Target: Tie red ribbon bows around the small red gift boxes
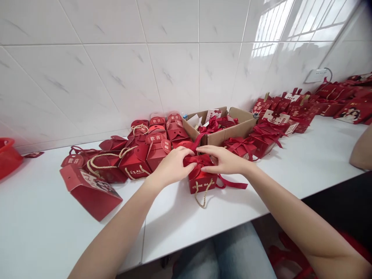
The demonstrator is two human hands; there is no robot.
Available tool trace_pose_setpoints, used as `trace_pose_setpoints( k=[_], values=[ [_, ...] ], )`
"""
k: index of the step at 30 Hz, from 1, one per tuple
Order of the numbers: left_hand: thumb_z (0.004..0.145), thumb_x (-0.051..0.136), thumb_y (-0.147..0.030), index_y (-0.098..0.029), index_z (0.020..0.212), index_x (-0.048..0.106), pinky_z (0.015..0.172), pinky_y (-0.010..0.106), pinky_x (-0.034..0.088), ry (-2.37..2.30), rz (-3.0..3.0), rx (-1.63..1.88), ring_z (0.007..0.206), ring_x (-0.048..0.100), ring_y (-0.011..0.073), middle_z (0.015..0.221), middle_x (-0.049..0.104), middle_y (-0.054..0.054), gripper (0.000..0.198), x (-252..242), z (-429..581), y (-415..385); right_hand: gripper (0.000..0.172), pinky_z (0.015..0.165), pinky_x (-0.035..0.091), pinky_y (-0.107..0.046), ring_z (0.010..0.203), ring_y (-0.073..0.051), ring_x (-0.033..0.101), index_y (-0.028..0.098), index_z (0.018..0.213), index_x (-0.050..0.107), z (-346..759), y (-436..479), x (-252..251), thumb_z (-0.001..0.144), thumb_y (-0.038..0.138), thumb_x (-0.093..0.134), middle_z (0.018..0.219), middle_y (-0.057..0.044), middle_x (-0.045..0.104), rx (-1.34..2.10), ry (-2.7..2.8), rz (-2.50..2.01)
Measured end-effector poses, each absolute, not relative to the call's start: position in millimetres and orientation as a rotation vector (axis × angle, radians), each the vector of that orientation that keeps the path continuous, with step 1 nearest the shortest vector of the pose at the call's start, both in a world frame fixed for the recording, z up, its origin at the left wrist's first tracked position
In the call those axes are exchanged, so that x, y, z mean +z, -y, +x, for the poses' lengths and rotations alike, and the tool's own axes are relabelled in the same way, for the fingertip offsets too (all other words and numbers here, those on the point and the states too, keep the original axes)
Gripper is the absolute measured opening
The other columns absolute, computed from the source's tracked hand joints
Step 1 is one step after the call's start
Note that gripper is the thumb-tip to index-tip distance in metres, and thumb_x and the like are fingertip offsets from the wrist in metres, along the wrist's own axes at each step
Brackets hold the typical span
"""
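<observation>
A small red gift box [202, 185] stands on the white counter in front of me, with a gold rope handle [202, 199] hanging down its near side. Red ribbon [201, 162] is gathered in a bow on its top, and one loose tail lies to the right. My left hand [174, 166] curls in from the left, its thumb and fingers on the ribbon. From the right, my right hand [225, 159] also grips the ribbon, thumb near the middle of the bow. Some fingertips are hidden among the ribbon loops.
An open cardboard box [232, 133] with ribbons and cards stands behind. Several red gift boxes [157, 149] crowd the left, and ribboned boxes [264, 137] stand right. A red basin [8, 157] is at far left. Another person's arm [362, 149] rests at the right edge.
</observation>
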State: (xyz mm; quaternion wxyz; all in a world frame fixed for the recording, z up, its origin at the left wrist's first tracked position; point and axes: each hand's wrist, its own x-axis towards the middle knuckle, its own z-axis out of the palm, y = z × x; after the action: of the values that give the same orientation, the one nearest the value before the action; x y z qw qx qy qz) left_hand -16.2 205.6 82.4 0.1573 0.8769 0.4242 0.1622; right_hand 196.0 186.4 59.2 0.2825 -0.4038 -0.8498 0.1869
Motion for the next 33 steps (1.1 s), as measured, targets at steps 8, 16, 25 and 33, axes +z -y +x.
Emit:
trace_pose_setpoints(
  k=[8,16,25,33],
  values=[
    [0.08,0.052,-0.04,-0.021,0.111,0.06,0.09,0.038,0.046,-1.177,2.448,0.343,0.1,0.059,0.0253,0.109,0.059,0.009,0.037,72.8,-11.1,-209.1,0.053,0.083,0.049,-0.034,0.094,-0.021,0.061,0.019,0.126,0.053,197.4,-195.3,48.2,0.076,0.027,0.065,0.116,-0.009,0.062,0.603,2.273,-1.094],
    [0.077,0.055,-0.048,-0.02,0.113,0.051,0.075,0.035,0.047,-1.277,2.438,0.309,0.092,0.06,0.0256,0.11,0.056,0.011,0.046,71.3,-13.0,-211.2,0.049,0.077,0.051,-0.032,0.082,-0.016,0.059,0.022,0.125,0.053,197.6,-186.8,39.7,0.08,0.039,0.063,0.114,-0.009,0.058,0.487,2.146,-1.124],
    [0.071,0.053,-0.063,-0.021,0.065,0.047,0.049,0.026,0.032,-1.401,2.312,0.108,0.054,0.051,0.0167,0.062,0.057,0.001,0.043,77.7,-20.2,-214.6,0.054,0.066,0.049,-0.028,0.075,-0.014,0.059,0.019,0.112,0.054,214.7,-174.4,16.5,0.073,0.054,0.067,0.106,-0.008,0.061,1.032,1.688,-1.463],
    [0.08,0.039,-0.06,-0.02,0.056,0.035,0.046,0.028,0.025,-1.172,2.172,0.235,0.047,0.032,0.0114,0.054,0.037,-0.002,0.046,75.8,-17.5,-215.8,0.049,0.045,0.021,-0.021,0.048,-0.006,0.03,0.017,0.066,0.05,211.9,-171.5,30.2,0.074,0.064,0.057,0.054,0.006,0.037,1.252,1.685,-1.482]
  ],
)
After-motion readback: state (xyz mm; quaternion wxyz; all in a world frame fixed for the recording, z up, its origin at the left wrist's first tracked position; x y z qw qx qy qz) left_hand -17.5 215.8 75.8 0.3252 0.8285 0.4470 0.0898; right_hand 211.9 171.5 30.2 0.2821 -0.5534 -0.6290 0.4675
